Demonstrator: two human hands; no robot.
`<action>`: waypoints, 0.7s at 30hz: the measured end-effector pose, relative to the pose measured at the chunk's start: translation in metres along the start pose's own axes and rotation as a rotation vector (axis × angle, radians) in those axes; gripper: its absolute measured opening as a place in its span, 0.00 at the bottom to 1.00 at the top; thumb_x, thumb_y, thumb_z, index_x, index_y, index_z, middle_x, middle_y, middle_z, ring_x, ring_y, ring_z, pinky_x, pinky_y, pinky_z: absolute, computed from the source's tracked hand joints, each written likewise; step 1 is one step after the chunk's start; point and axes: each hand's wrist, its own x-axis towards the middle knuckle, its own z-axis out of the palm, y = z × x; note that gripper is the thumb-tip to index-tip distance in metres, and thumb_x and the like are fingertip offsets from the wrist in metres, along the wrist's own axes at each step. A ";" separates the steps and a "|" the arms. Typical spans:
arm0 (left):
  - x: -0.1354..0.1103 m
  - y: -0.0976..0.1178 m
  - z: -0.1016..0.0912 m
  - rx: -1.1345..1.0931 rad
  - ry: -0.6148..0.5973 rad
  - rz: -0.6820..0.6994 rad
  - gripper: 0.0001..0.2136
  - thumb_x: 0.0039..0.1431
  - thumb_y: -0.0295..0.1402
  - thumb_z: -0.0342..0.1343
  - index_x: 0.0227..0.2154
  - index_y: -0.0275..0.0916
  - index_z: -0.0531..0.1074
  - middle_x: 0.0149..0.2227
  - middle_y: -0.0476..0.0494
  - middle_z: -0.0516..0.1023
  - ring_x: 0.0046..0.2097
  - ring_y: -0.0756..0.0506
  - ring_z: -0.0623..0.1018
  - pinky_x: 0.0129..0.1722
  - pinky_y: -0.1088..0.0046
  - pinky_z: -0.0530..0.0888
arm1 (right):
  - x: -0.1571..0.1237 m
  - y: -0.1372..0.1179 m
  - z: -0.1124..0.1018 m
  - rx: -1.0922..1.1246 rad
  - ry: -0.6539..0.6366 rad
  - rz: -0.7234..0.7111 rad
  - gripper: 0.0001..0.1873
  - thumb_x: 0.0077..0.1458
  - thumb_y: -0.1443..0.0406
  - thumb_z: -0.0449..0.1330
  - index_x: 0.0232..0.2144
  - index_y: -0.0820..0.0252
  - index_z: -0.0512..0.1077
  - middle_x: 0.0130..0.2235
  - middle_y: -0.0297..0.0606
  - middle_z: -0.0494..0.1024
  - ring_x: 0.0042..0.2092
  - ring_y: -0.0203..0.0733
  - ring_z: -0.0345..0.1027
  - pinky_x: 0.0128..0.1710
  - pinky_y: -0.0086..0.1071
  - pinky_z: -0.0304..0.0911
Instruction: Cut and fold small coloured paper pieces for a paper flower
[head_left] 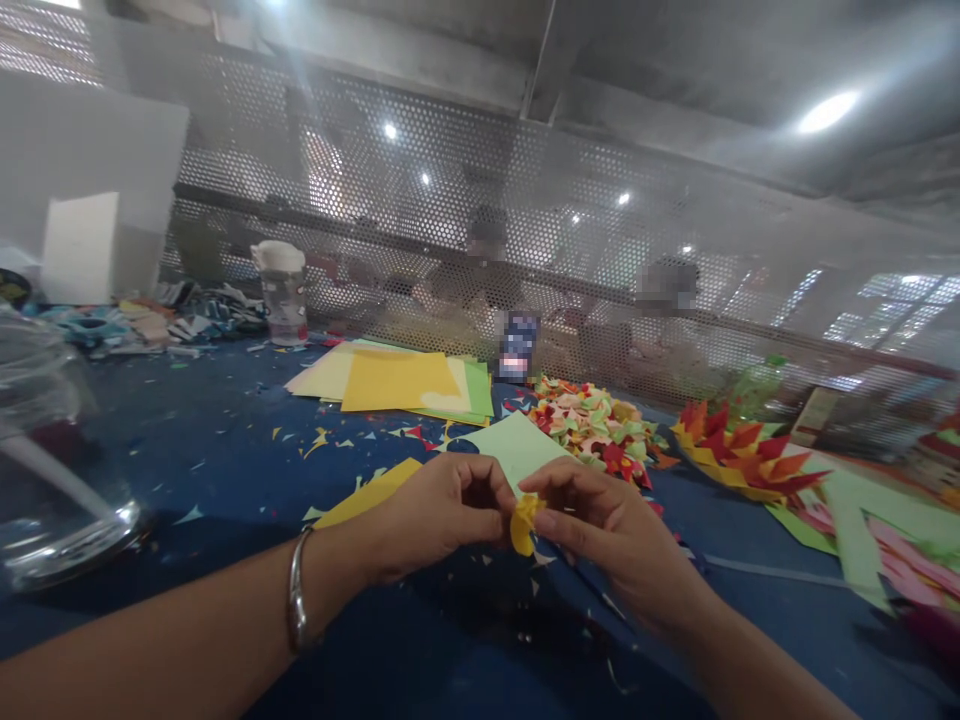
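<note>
A small yellow paper flower (524, 525) is pinched between my two hands above the dark blue table (247, 440). My left hand (442, 505), with a silver bangle at the wrist, grips its left side between thumb and curled fingers. On the other side my right hand (600, 520) holds it between thumb and forefinger. A pale green paper sheet (517, 445) lies just behind my hands. Under my left wrist a yellow paper sheet (375, 495) sticks out. What looks like a thin dark tool is partly hidden below my right hand.
A heap of small folded paper flowers (592, 420) lies behind my right hand, near a propped phone (518, 345). Stacked coloured sheets (401, 380), a cup (283, 290) and a clear plastic container (56, 450) stand leftward. Orange-red paper petals (750, 455) sit right. A perforated screen (420, 210) rises behind.
</note>
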 end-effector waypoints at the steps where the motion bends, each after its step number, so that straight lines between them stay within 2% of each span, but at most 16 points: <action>1: 0.001 -0.001 0.000 0.028 0.027 0.019 0.07 0.43 0.24 0.60 0.26 0.38 0.68 0.25 0.52 0.74 0.29 0.51 0.73 0.33 0.73 0.68 | 0.000 0.001 0.000 -0.010 0.021 -0.012 0.12 0.49 0.59 0.64 0.37 0.55 0.74 0.32 0.32 0.69 0.30 0.34 0.59 0.25 0.26 0.56; 6: 0.004 -0.004 -0.004 0.121 0.078 0.101 0.07 0.44 0.24 0.58 0.27 0.38 0.68 0.26 0.52 0.73 0.30 0.50 0.73 0.32 0.73 0.67 | -0.003 0.002 0.001 -0.127 0.087 -0.146 0.10 0.53 0.61 0.62 0.39 0.52 0.73 0.36 0.33 0.68 0.33 0.35 0.62 0.30 0.28 0.59; 12: 0.004 -0.005 -0.003 0.175 0.076 0.122 0.07 0.44 0.24 0.57 0.27 0.38 0.68 0.25 0.53 0.73 0.30 0.51 0.72 0.30 0.74 0.66 | -0.006 -0.003 0.005 -0.348 0.085 -0.287 0.07 0.55 0.66 0.60 0.38 0.51 0.73 0.36 0.34 0.71 0.35 0.37 0.65 0.32 0.30 0.62; 16: 0.004 -0.007 -0.002 0.165 0.079 0.129 0.06 0.44 0.27 0.59 0.27 0.38 0.68 0.25 0.53 0.72 0.29 0.51 0.71 0.29 0.75 0.66 | -0.006 -0.004 0.007 -0.411 0.104 -0.341 0.06 0.56 0.68 0.58 0.36 0.52 0.73 0.35 0.34 0.72 0.36 0.36 0.68 0.32 0.29 0.63; 21: 0.004 -0.007 -0.002 0.205 0.086 0.145 0.06 0.45 0.27 0.59 0.27 0.38 0.68 0.24 0.53 0.70 0.28 0.52 0.70 0.28 0.76 0.65 | -0.005 -0.001 0.007 -0.389 0.099 -0.342 0.08 0.56 0.68 0.58 0.38 0.52 0.72 0.36 0.33 0.72 0.33 0.34 0.67 0.30 0.28 0.63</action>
